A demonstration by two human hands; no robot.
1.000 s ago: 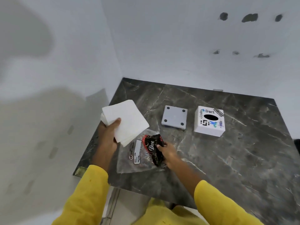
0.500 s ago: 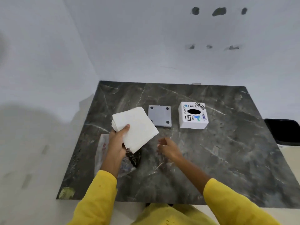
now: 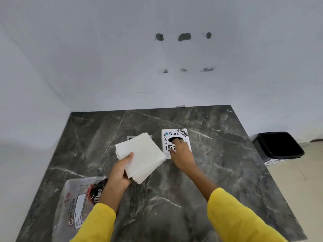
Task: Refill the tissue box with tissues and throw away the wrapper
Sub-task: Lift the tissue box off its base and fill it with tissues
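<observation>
Head view | left hand point(image 3: 120, 172) grips tissue stack point(image 3: 141, 156) | right hand point(image 3: 180, 152), fingers spread, rests atop tissue box point(image 3: 172, 134) | wrapper point(image 3: 76, 203) on counter point(image 3: 209, 189) beside left forearm

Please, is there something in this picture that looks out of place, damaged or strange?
Two things stand out. The white wall behind the marble table is damaged: two rows of dark holes and chipped patches. On the table, the empty plastic wrapper lies crumpled at the near left corner, not yet in the black bin on the floor.
</observation>
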